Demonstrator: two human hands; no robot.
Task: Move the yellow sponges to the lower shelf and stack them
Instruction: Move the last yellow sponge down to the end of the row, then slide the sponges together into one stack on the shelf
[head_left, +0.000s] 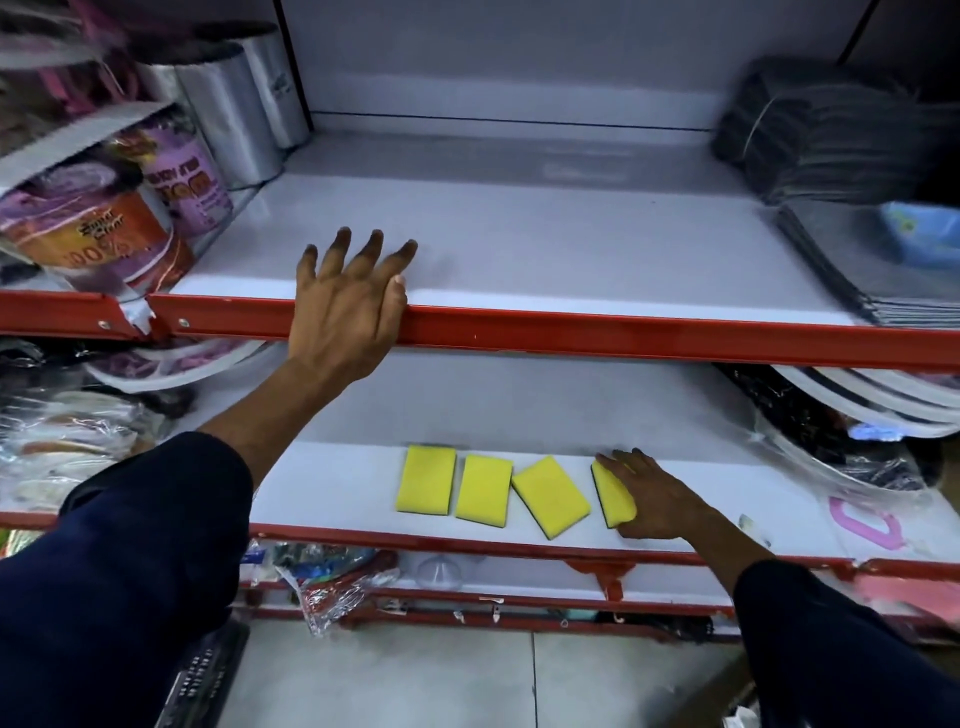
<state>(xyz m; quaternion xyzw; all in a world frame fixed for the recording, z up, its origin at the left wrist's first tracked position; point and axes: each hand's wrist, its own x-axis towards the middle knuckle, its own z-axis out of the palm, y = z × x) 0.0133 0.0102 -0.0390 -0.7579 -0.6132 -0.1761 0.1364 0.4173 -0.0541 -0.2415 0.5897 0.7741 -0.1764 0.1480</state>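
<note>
— Yellow sponges, location?
— Lower shelf (332, 488): three (426, 479) (483, 487) (551, 497) flat, side by side, unstacked; a fourth (613, 496) under the right hand (652, 493), grip closed on it.
— Left hand (348, 296)?
— Grip open, resting on the upper shelf's red edge (623, 335).

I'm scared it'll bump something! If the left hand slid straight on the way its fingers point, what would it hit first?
Probably nothing soon. The left hand rests on the upper shelf, fingers pointing toward the back. The shelf looks bare ahead, so it would likely first meet the back wall, though depth is hard to judge.
</note>
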